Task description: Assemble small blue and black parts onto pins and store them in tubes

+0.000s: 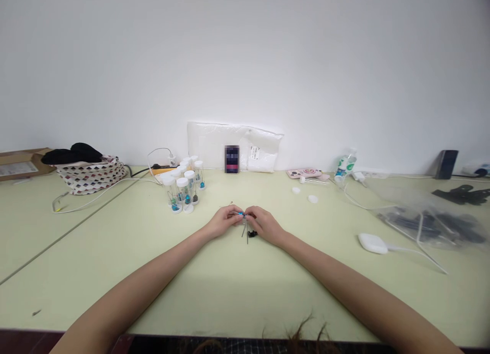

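At the middle of the table, my left hand (225, 220) and my right hand (266, 224) meet with fingertips closed. Pinched between them is a small blue piece with thin metal rods (240, 213), partly hidden by the fingers. Two grey rods hang down below the fingertips. A small black object (252, 233) lies just under my right fingers; its kind cannot be made out. Beyond my left fingers, a thin wire-like end (231, 203) sticks up. Left of my left hand stand several clear tubes with white caps (182, 183), holding blue and dark pieces with thin rods.
White round caps (313, 199) and an empty clear tube (316, 181) lie at the back right, near a pink phone case (304, 173). A phone (231, 159) leans on plastic packaging (264, 147). A woven basket (90, 175) stands left; a white charger (372, 243) and cables lie right.
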A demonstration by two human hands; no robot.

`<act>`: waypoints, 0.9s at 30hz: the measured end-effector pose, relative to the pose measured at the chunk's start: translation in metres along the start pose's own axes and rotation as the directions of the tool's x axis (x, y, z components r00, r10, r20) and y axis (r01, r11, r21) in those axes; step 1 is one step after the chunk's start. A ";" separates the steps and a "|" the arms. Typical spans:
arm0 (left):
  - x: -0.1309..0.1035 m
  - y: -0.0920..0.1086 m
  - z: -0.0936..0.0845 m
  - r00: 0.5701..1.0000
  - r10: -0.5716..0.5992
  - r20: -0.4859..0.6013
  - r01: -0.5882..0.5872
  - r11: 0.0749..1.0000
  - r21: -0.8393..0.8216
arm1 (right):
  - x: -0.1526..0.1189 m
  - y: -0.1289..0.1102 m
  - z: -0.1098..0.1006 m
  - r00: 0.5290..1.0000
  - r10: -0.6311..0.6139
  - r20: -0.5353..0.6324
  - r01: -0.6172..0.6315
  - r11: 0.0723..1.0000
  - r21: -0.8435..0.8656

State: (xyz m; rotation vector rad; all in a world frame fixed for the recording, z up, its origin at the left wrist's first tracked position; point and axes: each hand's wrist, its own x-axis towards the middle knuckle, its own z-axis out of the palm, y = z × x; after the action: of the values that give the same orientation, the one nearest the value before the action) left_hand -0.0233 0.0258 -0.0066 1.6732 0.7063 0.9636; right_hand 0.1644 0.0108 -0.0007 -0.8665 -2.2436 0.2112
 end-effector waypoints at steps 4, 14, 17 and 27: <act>0.000 0.002 0.000 1.000 0.003 0.002 -0.003 1.000 0.003 | 0.000 0.000 0.000 1.000 -0.017 -0.002 0.017 1.000 -0.007; -0.001 0.001 0.000 1.000 0.000 -0.007 0.000 1.000 0.011 | 0.000 -0.001 -0.001 1.000 -0.006 0.006 0.006 1.000 -0.003; -0.001 0.002 0.000 1.000 0.001 -0.004 -0.001 1.000 0.016 | 0.000 -0.001 0.000 1.000 0.009 0.013 -0.009 1.000 0.012; -0.001 0.002 0.000 1.000 0.002 -0.003 -0.002 1.000 0.004 | 0.000 -0.003 -0.001 1.000 0.014 0.017 -0.014 1.000 0.016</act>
State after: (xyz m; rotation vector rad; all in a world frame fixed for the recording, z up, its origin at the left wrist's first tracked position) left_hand -0.0234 0.0243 -0.0047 1.6771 0.7087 0.9667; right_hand 0.1632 0.0085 0.0014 -0.8749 -2.2493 0.2444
